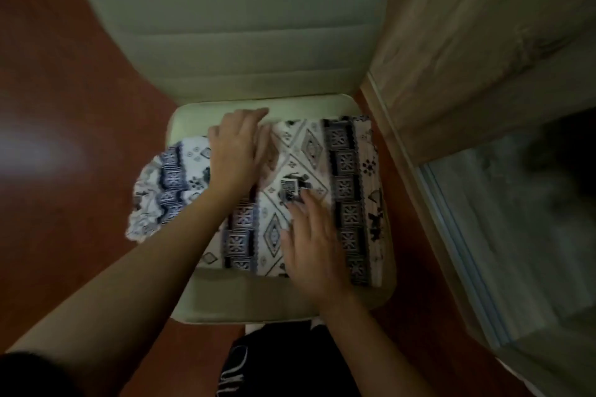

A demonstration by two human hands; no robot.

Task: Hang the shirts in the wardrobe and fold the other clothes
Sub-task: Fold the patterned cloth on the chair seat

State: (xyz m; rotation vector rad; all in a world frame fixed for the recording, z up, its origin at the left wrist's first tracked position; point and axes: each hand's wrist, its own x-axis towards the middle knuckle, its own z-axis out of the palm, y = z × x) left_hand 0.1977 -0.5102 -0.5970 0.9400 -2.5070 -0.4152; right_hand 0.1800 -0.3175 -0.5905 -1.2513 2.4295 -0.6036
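- The picture is dim and soft with blur; the fine print on the patterned garment (322,177) can be read only as dark bands, diamonds and small figures on a pale ground.
- What kind of garment it is — trousers, skirt or something else — cannot be told; it lies partly folded.
- The right side of the view is smeared: a wooden panel (451,42) and a pale framed surface (516,219) below it, with a dark blot at the edge that cannot be made out.
- The garment lies flat on the seat of a cream padded chair (225,42); its left end spills over the seat's left edge above the reddish floor (64,106).
- The left hand (238,151) lies on the garment's upper middle, fingers reaching toward the chair back; its fingertips appear tucked at a fold, but whether they pinch the cloth cannot be told.
- The right hand (309,242) rests open — fingers spread, palm down — on the garment's centre, nearer the front edge.
- At the bottom, dark clothing with white lettering is cut off by the frame.
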